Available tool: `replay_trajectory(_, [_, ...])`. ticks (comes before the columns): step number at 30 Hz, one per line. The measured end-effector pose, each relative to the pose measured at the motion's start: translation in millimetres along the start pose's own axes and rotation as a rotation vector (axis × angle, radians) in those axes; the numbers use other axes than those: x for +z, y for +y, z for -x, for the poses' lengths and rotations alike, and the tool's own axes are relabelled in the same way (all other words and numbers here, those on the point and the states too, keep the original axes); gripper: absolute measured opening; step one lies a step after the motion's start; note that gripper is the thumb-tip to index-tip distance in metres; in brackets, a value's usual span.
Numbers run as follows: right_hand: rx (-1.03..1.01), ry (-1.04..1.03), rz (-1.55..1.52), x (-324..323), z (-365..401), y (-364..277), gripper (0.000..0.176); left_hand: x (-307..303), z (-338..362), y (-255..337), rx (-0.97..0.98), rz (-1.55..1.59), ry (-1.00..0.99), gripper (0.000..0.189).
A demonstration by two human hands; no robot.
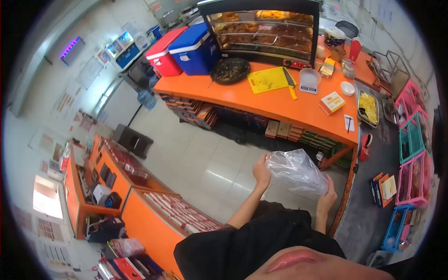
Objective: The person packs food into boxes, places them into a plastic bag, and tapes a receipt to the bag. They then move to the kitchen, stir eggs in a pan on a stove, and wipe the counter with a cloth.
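Observation:
A clear plastic bag [298, 171] is stretched between my two hands, above the tiled floor and in front of my body. My left hand [262, 171] grips its left edge with the fingers closed. On the other side, my right hand [329, 192] is closed on the bag's lower right edge. The bag looks puffed and crinkled; I cannot make out anything inside it.
An orange counter [224, 91] ahead bears a yellow cutting board [268, 80], a knife [290, 84], a dark round pan [230, 71] and a lit food display case [266, 30]. To the right, a dark worktop [368, 186] holds a metal tray [368, 108] and colored baskets [410, 140].

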State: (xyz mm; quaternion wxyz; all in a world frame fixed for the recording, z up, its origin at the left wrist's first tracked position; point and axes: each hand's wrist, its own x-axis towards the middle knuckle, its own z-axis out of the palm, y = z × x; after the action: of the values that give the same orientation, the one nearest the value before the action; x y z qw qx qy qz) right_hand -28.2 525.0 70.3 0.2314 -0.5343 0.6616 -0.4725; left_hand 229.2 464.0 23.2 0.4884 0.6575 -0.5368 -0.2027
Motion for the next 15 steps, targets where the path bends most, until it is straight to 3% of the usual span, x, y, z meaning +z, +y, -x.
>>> replay_trajectory(1, [0.022, 0.013, 0.216, -3, 2, -20, 0.063, 4, 0, -4, 0.062, -0.214, 0.107, 0.040])
replay_trajectory(2, [0.049, 0.023, 0.432, -6, 5, -38, 0.075, 7, 0, 4, 0.079, -0.208, 0.103, 0.040])
replay_trajectory(3, [0.051, 0.040, 0.429, -5, 9, -54, 0.075, 7, 1, 22, 0.011, -0.160, -0.006, 0.038])
replay_trajectory(5, [-0.254, 0.080, 0.765, -4, 18, -77, 0.086, 16, 12, 49, -0.086, -0.109, -0.222, 0.039])
replay_trajectory(6, [-0.246, 0.084, 0.766, 1, 15, -78, 0.086, 27, 19, 60, -0.113, -0.110, -0.330, 0.041])
replay_trajectory(7, [-0.372, 0.091, 0.706, 9, 12, -79, 0.082, 37, 27, 72, -0.113, -0.116, -0.340, 0.041])
replay_trajectory(8, [-0.493, 0.098, 0.643, 17, 12, -76, 0.079, 46, 36, 84, 0.111, -0.039, -0.399, 0.037])
replay_trajectory(9, [-0.480, 0.097, 0.643, 16, 9, -58, 0.079, 50, 40, 88, 0.335, 0.043, -0.453, 0.034])
replay_trajectory(10, [-0.272, 0.094, 0.486, 5, -2, -27, 0.071, 50, 29, 81, 0.328, 0.043, -0.462, 0.034])
replay_trajectory(11, [-0.072, 0.093, 0.326, -8, -14, -2, 0.065, 50, 0, 71, 0.338, -0.129, -0.301, 0.029])
replay_trajectory(12, [-0.068, 0.091, 0.329, -21, -22, 11, 0.065, 50, -20, 67, 0.343, -0.302, -0.141, 0.025])
replay_trajectory(14, [-0.282, 0.275, 0.459, -42, -19, 21, 0.047, 44, -23, 73, 0.410, -0.315, -0.180, 0.021])
replay_trajectory(15, [-0.265, 0.280, 0.459, -44, -13, 16, 0.047, 41, -24, 80, 0.493, -0.318, -0.204, 0.016])
